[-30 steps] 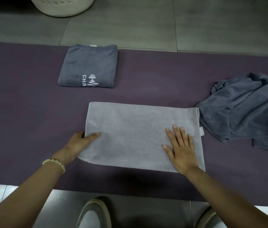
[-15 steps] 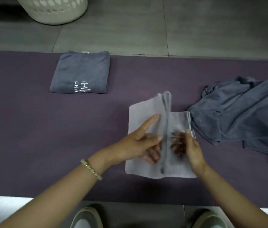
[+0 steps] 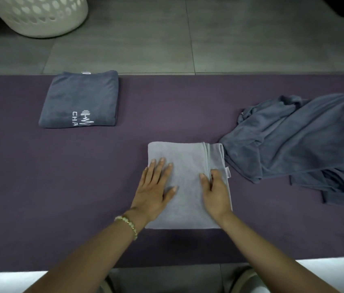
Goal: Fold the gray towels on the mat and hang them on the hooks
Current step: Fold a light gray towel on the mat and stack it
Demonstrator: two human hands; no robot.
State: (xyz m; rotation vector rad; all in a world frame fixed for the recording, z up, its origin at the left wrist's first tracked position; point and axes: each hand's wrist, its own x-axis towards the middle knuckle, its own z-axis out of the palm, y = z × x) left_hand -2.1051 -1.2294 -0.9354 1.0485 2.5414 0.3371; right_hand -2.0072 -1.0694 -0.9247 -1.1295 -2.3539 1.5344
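A light gray towel (image 3: pixel 188 163), folded to a tall rectangle, is laid flat on the purple mat (image 3: pixel 40 176), right of the mat's middle and closer to its near edge than to its far edge. The towel's left edge is a clean fold; along its right side stepped layer edges are shown, with a small white tag (image 3: pixel 228 172) protruding. The left hand (image 3: pixel 154 189) is pressed flat on the towel's left half, fingers straight and slightly spread, a beaded bracelet (image 3: pixel 127 224) worn at the wrist. The right hand (image 3: pixel 215 193) is set on the right half: the thumb is laid on the top layer and the other fingers are bent down at the stepped edge, which is pinched.

A folded dark gray towel (image 3: pixel 80 100) with white lettering is placed at the mat's far edge, left of centre. A crumpled dark gray towel (image 3: pixel 304 144) is spread over the mat's right end, its edge touching the light towel's far right corner. Bare mat is left open to the left. A white perforated laundry basket (image 3: pixel 40 15) is stood on the tiled floor (image 3: pixel 251 39) beyond the mat's far left.
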